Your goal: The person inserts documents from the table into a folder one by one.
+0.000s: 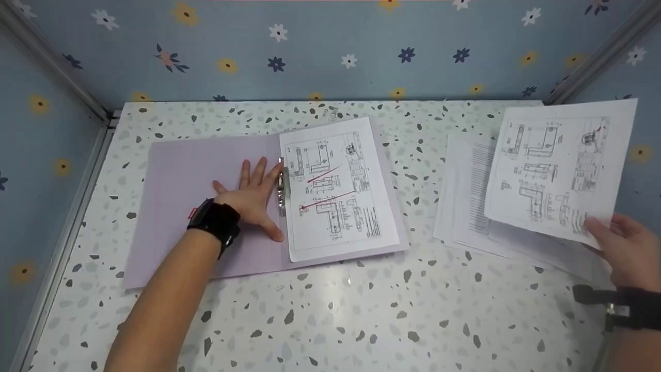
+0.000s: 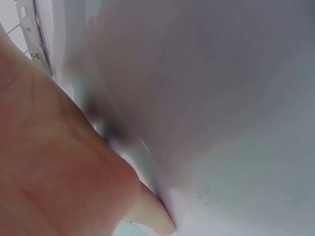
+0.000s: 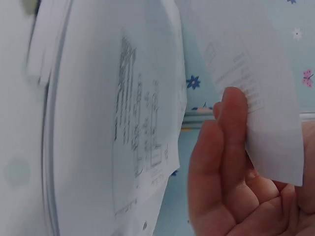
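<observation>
An open lilac folder (image 1: 181, 170) lies on the left half of the table. On its right side is a sheet with technical drawings and red pen lines (image 1: 382, 206), beside a metal clip (image 1: 281, 199) at the spine. My left hand (image 1: 248, 201) is spread on the folder's left cover, fingertips right at the clip. At the right, my right hand (image 1: 627, 245) pinches the lower right corner of a drawing sheet (image 1: 563, 160), raised and tilted over a loose stack of papers (image 1: 465, 196). The right wrist view shows that sheet (image 3: 275, 132) bending between thumb and fingers.
The speckled white table (image 1: 335, 320) meets a blue flowered panel (image 1: 330, 51) at the back. Side panels with metal frame posts (image 1: 57, 57) stand left and right. Black straps (image 1: 214, 222) circle both wrists.
</observation>
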### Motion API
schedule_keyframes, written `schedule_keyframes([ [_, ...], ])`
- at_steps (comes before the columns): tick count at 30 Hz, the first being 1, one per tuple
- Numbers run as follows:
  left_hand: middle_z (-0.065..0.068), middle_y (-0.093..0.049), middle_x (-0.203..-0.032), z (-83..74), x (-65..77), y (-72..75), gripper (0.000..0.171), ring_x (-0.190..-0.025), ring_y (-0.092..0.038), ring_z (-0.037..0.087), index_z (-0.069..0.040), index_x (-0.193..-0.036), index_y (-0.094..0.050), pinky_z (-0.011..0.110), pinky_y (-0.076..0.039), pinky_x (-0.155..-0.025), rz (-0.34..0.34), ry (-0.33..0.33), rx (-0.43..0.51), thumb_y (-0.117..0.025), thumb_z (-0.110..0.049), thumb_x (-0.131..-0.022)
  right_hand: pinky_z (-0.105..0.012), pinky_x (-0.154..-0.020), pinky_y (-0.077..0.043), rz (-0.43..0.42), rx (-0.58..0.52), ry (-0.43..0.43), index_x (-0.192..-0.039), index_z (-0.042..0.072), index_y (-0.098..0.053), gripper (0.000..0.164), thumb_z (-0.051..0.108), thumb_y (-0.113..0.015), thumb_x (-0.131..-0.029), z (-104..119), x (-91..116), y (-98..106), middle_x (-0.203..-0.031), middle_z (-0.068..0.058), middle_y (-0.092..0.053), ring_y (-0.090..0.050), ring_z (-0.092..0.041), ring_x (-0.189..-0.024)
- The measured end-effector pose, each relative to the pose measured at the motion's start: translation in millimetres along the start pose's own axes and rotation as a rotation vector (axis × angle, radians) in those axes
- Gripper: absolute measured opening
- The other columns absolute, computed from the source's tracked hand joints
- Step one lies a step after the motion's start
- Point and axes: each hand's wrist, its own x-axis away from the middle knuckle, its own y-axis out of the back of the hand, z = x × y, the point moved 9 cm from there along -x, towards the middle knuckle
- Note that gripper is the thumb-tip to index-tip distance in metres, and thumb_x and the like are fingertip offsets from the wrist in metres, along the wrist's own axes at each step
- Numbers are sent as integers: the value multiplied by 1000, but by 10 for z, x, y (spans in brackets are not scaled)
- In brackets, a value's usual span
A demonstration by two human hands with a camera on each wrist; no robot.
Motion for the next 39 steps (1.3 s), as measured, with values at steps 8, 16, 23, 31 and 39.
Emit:
schedule_keyframes([
  [8,7,31,-161,7,13,16,162,-143,32,39,-39,-155,21,88,16,-81,-11,-5,-13,-86,-75,-38,-15,-68,-54,93,-120,97,-151,9,-39,84,40,-79,-84,465,254,-529,-108,7,-59,-63,-5,-89],
  [16,7,30,-161,15,37,4,162,-143,31,39,-38,-156,19,88,15,-82,-22,-4,-29,-85,-76,-38,-24,-63,-56,277,-129,223,-137,6,-49,66,40,-76,-87,803,594,-1219,-103,0,-70,-70,-14,-85],
  [23,8,29,-162,13,35,8,162,-143,31,40,-38,-156,19,89,14,-81,-34,-13,-23,-85,-76,-38,-31,-67,-60,507,-184,274,-140,4,-43,62,38,-68,-95,1042,907,-1844,-113,-15,-70,-72,-27,-92],
  [31,8,28,-162,6,19,7,161,-144,30,40,-38,-156,18,90,12,-82,-26,-4,-30,-85,-76,-39,-33,-69,-60,616,-201,302,-135,1,-43,50,26,-65,-98,1165,1200,-2417,-109,-21,-69,-72,-29,-90],
  [39,7,32,-161,-6,16,-8,162,-142,32,39,-38,-155,22,89,15,-80,-17,-15,-32,-85,-76,-39,-34,-68,-60,623,-162,295,-135,1,-44,49,20,-66,-96,1190,1332,-2838,-106,-23,-68,-72,-29,-87],
])
